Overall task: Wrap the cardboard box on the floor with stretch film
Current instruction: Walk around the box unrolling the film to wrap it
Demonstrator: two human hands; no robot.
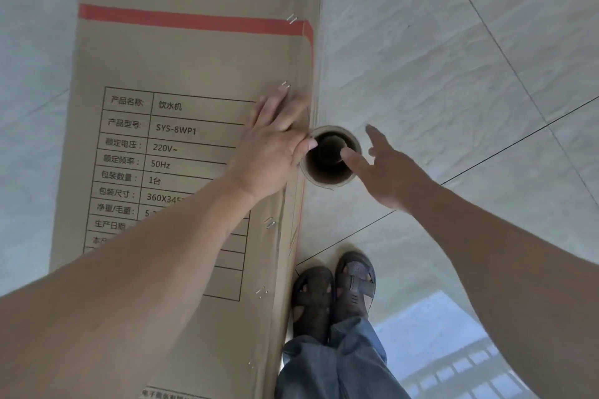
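Observation:
A long brown cardboard box (181, 61), printed with SHANBEN and a spec table, lies on the tiled floor and fills the left half of the view. A stretch film roll (330, 155) stands upright against the box's right edge, so I look down into its dark cardboard core. My left hand (275, 142) lies flat on the box near that edge, its thumb touching the roll's rim. My right hand (385, 168) hovers at the roll's right side with its fingers spread, one fingertip over the core opening. Thin clear film seems to run up along the box's right edge.
Pale marbled floor tiles (470, 58) with dark grout lines spread to the right of the box. My own feet in dark sandals (334, 295) stand close to the box's right edge, below the roll. A window's bright reflection (453, 366) shines on the floor at lower right.

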